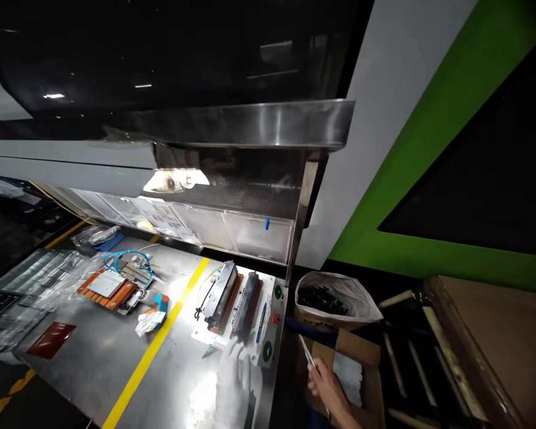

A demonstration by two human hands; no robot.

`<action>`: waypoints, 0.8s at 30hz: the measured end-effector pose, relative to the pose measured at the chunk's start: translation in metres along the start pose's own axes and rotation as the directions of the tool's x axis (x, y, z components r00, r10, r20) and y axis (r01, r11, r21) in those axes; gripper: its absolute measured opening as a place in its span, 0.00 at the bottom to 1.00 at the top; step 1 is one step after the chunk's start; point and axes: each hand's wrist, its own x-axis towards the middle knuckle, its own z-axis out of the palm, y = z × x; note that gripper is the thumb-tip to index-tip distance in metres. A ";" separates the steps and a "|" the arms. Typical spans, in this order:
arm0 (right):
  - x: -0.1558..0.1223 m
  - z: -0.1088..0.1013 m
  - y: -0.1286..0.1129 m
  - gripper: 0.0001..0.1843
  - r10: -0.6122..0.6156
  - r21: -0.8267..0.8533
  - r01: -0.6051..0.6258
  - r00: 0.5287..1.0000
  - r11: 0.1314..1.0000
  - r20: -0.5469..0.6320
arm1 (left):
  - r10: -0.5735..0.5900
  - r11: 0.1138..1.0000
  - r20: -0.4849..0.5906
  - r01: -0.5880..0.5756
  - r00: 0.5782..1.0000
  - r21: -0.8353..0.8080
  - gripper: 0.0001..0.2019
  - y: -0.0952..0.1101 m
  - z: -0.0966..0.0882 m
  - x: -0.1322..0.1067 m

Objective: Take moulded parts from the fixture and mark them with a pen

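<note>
Holding a thin white strip (305, 353) between thumb and fingers, the right hand (325, 381) hangs off the right edge of the steel surface (93, 351), over an open cardboard box (361, 363) that has pale flat pieces stacked inside it. The strip points up and to the left from the fingertips. The left hand (237, 372), in a pale glove and blurred, lies spread on the surface near its right front corner, fingers wide and holding nothing, just in front of a white base plate (205, 335). On that plate stand two long dark metal blocks (232, 295), side by side and tilted away. Right of them sits a grey panel (271, 325) with green and red buttons. A yellow line (156, 339) runs diagonally across the surface. Left of it lie an orange board (109, 289) with a white sheet on top, a looped blue tube (129, 262), a crumpled white wipe (148, 322) and a dark red square (51, 339). Clear plastic trays (22, 292) cover the far left. Behind the box stands a bin lined with a white bag (339, 298), holding dark scraps. A steel hood (250, 122) overhangs the surface.
</note>
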 end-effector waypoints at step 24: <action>0.056 0.011 -0.228 0.30 -0.532 -0.595 0.493 0.837 0.634 0.128 | 0.175 0.960 0.178 -0.208 0.968 0.188 0.28 0.025 0.018 0.132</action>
